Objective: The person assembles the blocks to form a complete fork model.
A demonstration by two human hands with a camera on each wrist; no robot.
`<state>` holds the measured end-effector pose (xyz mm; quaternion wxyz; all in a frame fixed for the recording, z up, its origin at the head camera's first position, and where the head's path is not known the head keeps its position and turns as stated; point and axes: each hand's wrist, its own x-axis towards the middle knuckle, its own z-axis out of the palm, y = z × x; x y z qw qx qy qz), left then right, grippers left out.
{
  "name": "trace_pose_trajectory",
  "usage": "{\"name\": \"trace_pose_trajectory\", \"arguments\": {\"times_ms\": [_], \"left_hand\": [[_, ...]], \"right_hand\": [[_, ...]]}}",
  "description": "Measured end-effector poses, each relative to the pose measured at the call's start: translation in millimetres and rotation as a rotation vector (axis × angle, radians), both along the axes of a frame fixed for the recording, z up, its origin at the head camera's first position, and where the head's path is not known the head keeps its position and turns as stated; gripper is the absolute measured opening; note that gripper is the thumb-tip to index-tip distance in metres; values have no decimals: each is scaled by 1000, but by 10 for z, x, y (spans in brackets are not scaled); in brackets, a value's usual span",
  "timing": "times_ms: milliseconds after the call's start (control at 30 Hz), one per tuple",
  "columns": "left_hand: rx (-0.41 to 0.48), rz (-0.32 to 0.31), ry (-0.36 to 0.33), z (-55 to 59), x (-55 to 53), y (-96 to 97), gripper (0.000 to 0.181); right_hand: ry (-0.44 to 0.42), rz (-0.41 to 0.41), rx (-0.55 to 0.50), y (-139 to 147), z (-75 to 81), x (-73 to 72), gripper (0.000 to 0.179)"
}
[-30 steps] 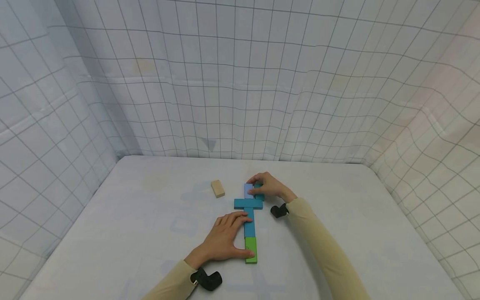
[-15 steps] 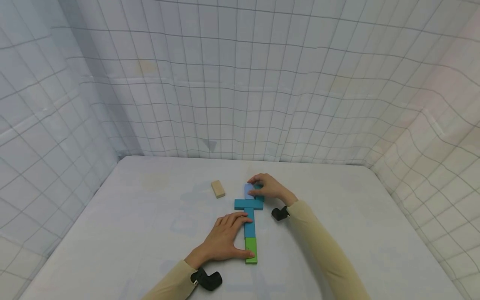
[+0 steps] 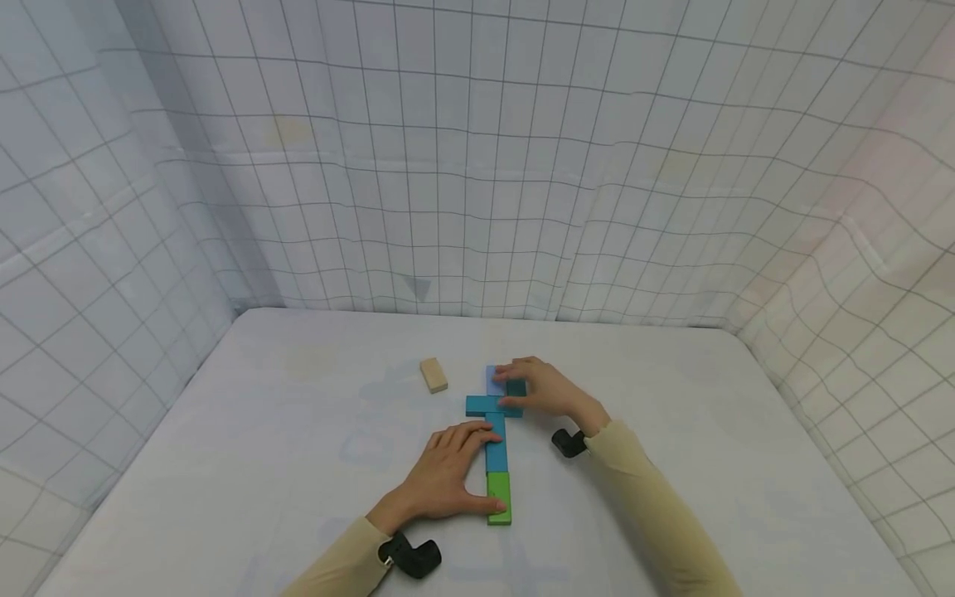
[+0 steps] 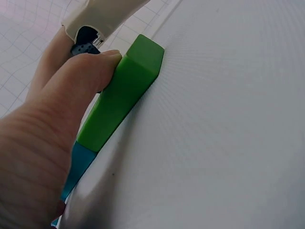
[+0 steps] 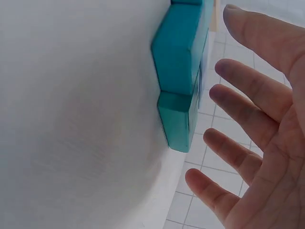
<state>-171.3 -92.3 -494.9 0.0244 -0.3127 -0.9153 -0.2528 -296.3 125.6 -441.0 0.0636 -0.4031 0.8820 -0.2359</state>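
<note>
Flat coloured blocks form a line on the table. A green block point(image 3: 500, 485) is nearest, then a blue block point(image 3: 496, 458) lengthwise and another blue block point(image 3: 477, 405) crosswise. Beyond the crosswise one lie a light blue block point(image 3: 492, 376) and a teal block point(image 3: 516, 387), side by side. My left hand point(image 3: 442, 479) rests with its thumb on the green block point(image 4: 116, 95) and fingertips at the lengthwise blue block. Over the far blocks hovers my right hand point(image 3: 552, 391). In the right wrist view its spread fingers point(image 5: 240, 112) hold nothing, apart from the teal block point(image 5: 175, 123).
A plain wooden block point(image 3: 433, 376) lies by itself to the left of the far blocks. The white table point(image 3: 261, 464) is enclosed by grid-patterned white curtains point(image 3: 477, 207) at the back and sides. Each wrist wears a black camera point(image 3: 414, 557).
My right hand has let go of the far teal and light blue blocks and drawn slightly back toward me, fingers spreading. The left hand and the blocks stay in place.
</note>
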Motion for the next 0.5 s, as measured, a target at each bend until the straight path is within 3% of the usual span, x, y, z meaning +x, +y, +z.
{"name": "trace_pose_trajectory", "arguments": {"times_ms": [300, 500], "left_hand": [[7, 1, 5, -5, -11, -6, 88], [8, -4, 12, -2, -8, -2, 88]], "right_hand": [[109, -5, 112, -27, -17, 144, 54], [123, -33, 147, -39, -11, 198, 54]]}}
